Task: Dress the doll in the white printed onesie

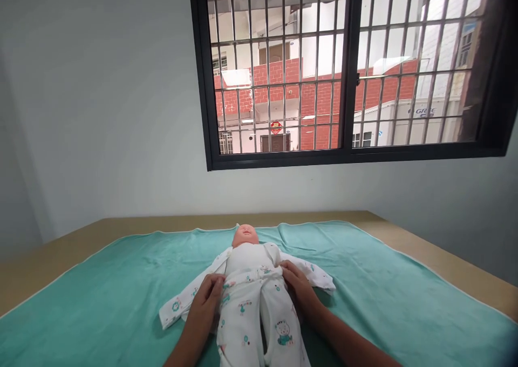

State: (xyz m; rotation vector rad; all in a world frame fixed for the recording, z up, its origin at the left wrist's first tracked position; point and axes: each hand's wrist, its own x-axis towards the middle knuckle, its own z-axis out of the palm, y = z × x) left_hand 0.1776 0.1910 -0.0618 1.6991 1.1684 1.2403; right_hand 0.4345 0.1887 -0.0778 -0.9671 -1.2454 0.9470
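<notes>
A baby doll (245, 235) lies on its back, head toward the wall. It wears printed white baby pants (243, 315) over a plain white top (249, 256). A printed white long-sleeved shirt (311, 272) spreads out on both sides from under its arms. My left hand (209, 297) pinches the waistband of the pants at the left side, fingers closed. On the other side, my right hand (299, 286) grips the same waistband, with its fingers curled at the edge. The doll's hands and feet are not visible.
A green blanket (117, 286) with a pale edge covers most of the wooden table (413, 237). Behind it rises a white wall (121, 113) with a dark-framed, barred window (348, 86).
</notes>
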